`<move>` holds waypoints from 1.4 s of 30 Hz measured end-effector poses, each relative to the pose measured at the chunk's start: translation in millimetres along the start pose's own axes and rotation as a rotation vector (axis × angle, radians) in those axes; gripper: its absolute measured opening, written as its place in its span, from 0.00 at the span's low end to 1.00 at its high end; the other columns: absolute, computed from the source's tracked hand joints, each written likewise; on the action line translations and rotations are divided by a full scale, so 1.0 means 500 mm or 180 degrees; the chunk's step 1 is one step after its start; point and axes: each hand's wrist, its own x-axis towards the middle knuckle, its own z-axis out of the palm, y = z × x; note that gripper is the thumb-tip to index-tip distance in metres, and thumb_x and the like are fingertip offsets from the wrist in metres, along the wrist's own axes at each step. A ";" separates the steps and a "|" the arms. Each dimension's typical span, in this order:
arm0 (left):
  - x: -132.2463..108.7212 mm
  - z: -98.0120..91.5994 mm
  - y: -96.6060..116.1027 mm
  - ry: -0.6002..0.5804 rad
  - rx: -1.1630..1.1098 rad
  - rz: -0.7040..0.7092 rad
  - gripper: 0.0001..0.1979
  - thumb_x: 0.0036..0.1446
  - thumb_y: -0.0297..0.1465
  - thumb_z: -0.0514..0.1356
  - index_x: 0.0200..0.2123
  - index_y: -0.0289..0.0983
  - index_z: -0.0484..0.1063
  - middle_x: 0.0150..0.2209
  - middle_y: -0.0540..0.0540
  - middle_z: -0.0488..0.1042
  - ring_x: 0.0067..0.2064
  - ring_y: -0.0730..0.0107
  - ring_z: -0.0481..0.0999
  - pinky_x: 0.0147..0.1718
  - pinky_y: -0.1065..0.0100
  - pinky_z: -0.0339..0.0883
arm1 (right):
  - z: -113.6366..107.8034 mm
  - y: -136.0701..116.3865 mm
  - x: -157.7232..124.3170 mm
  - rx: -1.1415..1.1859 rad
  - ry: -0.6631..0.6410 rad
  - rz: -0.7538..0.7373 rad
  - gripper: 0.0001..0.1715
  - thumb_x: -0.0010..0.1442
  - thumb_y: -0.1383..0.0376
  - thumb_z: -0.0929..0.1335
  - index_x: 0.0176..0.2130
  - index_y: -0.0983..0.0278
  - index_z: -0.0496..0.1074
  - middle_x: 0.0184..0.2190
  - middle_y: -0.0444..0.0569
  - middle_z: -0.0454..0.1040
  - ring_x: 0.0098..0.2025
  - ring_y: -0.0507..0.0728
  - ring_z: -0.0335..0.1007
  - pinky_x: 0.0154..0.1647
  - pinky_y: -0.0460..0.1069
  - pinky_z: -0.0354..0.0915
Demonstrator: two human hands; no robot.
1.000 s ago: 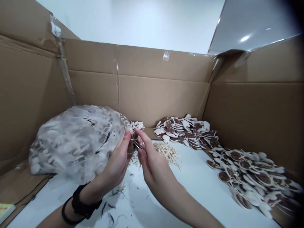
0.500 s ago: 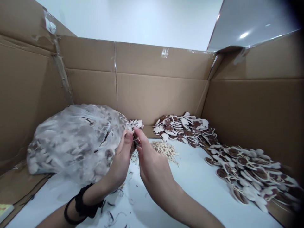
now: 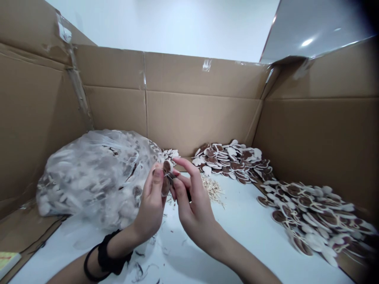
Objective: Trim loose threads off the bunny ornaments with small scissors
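My left hand (image 3: 152, 205) is closed round a small brown-and-white flat cutout piece (image 3: 166, 167), held upright in front of me. My right hand (image 3: 189, 203) is pinched on a thin dark metal tool (image 3: 177, 183), possibly small snips, whose tip touches the piece. Both hands hover above the white surface (image 3: 237, 236), right beside a large clear plastic bag (image 3: 94, 173) stuffed with more of these pieces.
Tall cardboard walls (image 3: 201, 118) enclose the work area. A pile of brown-and-white pieces (image 3: 231, 159) lies at the back, another pile (image 3: 314, 213) along the right wall. Pale wooden slivers (image 3: 213, 188) and dark scraps (image 3: 142, 272) litter the surface. A yellow pad (image 3: 7, 262) sits lower left.
Both hands have drawn slightly toward me and down. My right hand has turned, its index finger lifted over the piece, and the tool now shows between its fingers.
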 end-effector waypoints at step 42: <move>0.010 -0.007 0.023 -0.0740 0.1094 0.0328 0.14 0.71 0.35 0.47 0.33 0.40 0.64 0.29 0.52 0.60 0.30 0.71 0.60 0.31 0.69 0.57 | -0.026 -0.018 0.033 0.1685 -0.0228 0.0894 0.13 0.68 0.56 0.63 0.49 0.56 0.56 0.19 0.35 0.59 0.20 0.49 0.50 0.19 0.44 0.47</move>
